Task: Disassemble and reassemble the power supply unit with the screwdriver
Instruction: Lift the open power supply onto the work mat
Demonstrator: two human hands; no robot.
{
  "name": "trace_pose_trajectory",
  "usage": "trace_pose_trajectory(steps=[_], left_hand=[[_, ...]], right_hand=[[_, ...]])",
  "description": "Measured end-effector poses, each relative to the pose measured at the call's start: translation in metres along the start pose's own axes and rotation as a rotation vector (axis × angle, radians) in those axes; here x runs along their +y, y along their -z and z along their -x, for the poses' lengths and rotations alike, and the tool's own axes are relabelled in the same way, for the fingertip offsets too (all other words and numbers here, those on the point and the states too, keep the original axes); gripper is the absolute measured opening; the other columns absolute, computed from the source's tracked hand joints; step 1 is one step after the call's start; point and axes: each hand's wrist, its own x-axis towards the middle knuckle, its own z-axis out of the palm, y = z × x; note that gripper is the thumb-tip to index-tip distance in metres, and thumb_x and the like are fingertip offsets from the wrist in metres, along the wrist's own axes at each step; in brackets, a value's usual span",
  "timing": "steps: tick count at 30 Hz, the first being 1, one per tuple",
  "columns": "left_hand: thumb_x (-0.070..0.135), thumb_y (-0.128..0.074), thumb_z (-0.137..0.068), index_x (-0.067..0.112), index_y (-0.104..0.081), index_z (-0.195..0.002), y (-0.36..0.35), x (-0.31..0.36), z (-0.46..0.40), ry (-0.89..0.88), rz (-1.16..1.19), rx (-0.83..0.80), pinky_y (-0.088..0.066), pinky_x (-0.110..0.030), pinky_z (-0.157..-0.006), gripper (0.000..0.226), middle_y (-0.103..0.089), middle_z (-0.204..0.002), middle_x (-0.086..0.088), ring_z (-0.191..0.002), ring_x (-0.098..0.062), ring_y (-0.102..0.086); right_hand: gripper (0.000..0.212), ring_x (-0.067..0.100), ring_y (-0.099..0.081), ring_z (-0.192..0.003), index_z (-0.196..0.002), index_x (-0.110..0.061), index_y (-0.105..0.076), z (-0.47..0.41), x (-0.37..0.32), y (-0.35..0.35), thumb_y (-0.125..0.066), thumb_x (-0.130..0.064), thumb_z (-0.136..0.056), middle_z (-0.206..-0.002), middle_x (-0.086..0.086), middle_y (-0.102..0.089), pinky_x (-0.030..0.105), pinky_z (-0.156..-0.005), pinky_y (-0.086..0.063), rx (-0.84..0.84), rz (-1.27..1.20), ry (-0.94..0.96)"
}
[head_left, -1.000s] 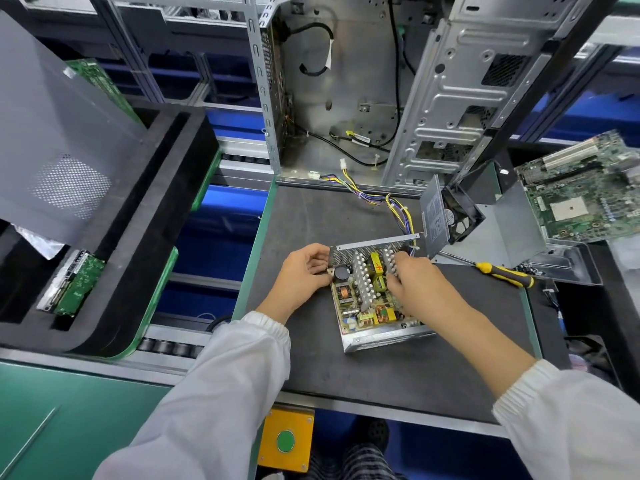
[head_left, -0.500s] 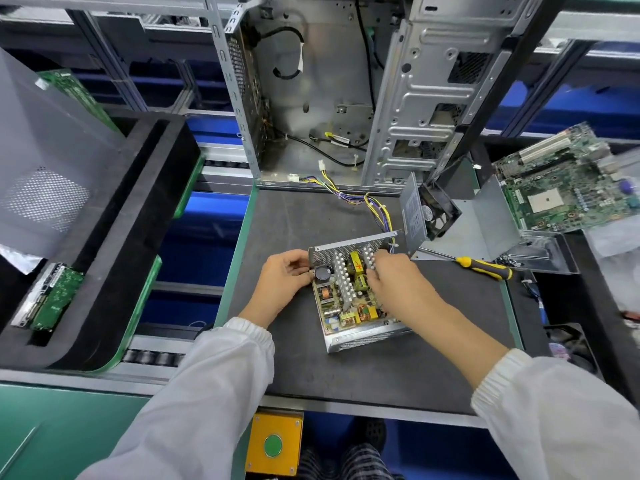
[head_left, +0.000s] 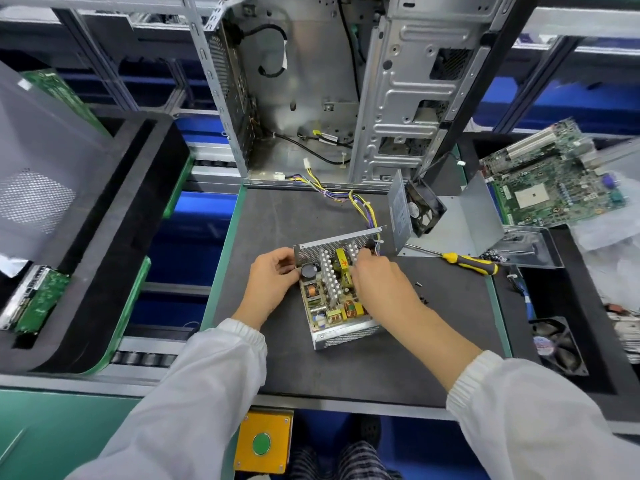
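The opened power supply unit (head_left: pixel 332 299) lies on the dark mat (head_left: pixel 287 216), its circuit board, heatsinks and coils exposed. My left hand (head_left: pixel 273 282) grips its left wall near the perforated back panel. My right hand (head_left: pixel 377 285) reaches into the board on the right side, fingers curled among the parts; what they hold is hidden. The unit's cover with the fan (head_left: pixel 446 216) stands apart at the upper right. The yellow and black screwdriver (head_left: pixel 467 262) lies on the mat beside that cover, untouched. Small loose screws (head_left: pixel 420 292) lie right of my right hand.
An empty computer case (head_left: pixel 311 84) stands upright behind the mat, with a bundle of wires (head_left: pixel 353 199) running to the unit. A motherboard (head_left: pixel 550 181) lies at the right. A black foam tray (head_left: pixel 114 244) holds boards at the left. A spare fan (head_left: pixel 557 344) sits lower right.
The view shifted a little. Both hands stay on the unit; my right hand's fingers worked slightly toward the back right corner of the board.
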Motion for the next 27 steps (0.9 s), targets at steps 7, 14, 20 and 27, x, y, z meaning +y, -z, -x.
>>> trace_pose_trajectory(steps=[7,14,20,27], left_hand=[[-0.015,-0.057,-0.084,0.02,-0.069,-0.088,0.005,0.006,0.0,-0.006,-0.007,0.04,-0.05,-0.01,-0.073,0.037,-0.075,-0.083,0.013,-0.087,-0.006,-0.069],[-0.022,-0.039,-0.075,0.006,-0.066,-0.091,0.005,0.032,0.002,-0.205,0.018,0.356,-0.053,-0.021,-0.08,0.042,-0.069,-0.085,-0.003,-0.082,-0.011,-0.066],[-0.021,-0.037,-0.074,0.012,-0.068,-0.088,-0.009,0.072,0.006,-0.29,0.042,0.255,-0.051,-0.017,-0.074,0.047,-0.066,-0.075,-0.002,-0.076,-0.006,-0.064],[-0.015,-0.047,-0.09,0.005,-0.069,-0.094,-0.035,0.104,0.01,-0.206,0.072,-0.133,-0.056,-0.024,-0.062,0.029,-0.068,-0.079,-0.011,-0.069,-0.016,-0.068]], right_hand=[[0.012,0.021,-0.061,-0.05,-0.079,-0.01,-0.059,0.013,0.124,0.023,-0.061,-0.006,-0.09,-0.064,0.009,-0.061,0.032,-0.051,-0.056,-0.111,-0.463,-0.266],[0.013,0.019,-0.056,-0.057,-0.077,-0.011,-0.06,0.021,0.144,0.002,-0.066,-0.001,-0.083,-0.072,0.004,-0.057,0.036,-0.06,-0.057,-0.223,-0.415,-0.192],[0.008,0.013,-0.056,-0.077,-0.083,-0.023,-0.059,0.024,0.137,-0.002,-0.067,-0.023,-0.086,-0.084,-0.007,-0.059,0.029,-0.07,-0.047,-0.213,-0.229,-0.088],[0.005,0.009,-0.055,-0.07,-0.081,-0.019,-0.063,0.026,0.123,0.04,-0.065,-0.017,-0.086,-0.074,-0.011,-0.059,0.014,-0.064,-0.044,-0.055,-0.372,-0.02]])
